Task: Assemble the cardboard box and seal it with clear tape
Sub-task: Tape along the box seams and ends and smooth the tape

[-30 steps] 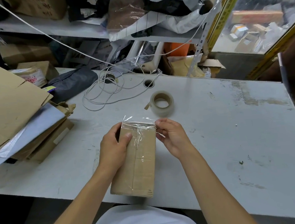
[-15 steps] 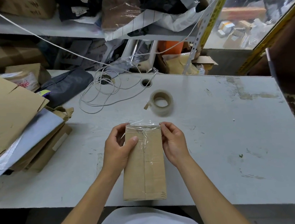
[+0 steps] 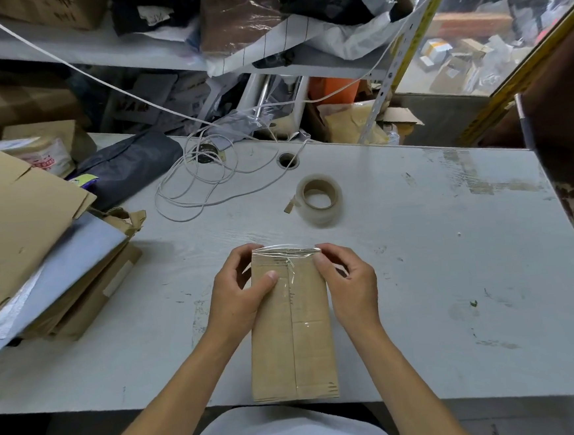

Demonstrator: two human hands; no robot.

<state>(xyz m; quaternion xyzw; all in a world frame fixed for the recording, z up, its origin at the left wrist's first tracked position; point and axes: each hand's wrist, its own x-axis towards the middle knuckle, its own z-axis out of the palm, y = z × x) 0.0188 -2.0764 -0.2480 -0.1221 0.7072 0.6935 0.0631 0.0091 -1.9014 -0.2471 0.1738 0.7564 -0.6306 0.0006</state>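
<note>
One cardboard box (image 3: pixel 291 323) lies flat on the counter (image 3: pixel 420 275) right in front of me, its near end at the counter's front edge, its far end between my two hands. My left hand (image 3: pixel 239 289) grips the box's far left corner, fingers (image 3: pixel 244 255) curled over the far end and thumb pressed on top beside the taped seam. My right hand (image 3: pixel 349 282) pinches the far right corner, where a strip of clear tape (image 3: pixel 286 251) hangs crinkled over the end. One tape roll (image 3: pixel 318 197) stands well beyond the box, apart from both hands. One white cord (image 3: pixel 207 185) lies coiled farther back, and a pile of flattened cardboard (image 3: pixel 21 221) sits at my left.
</note>
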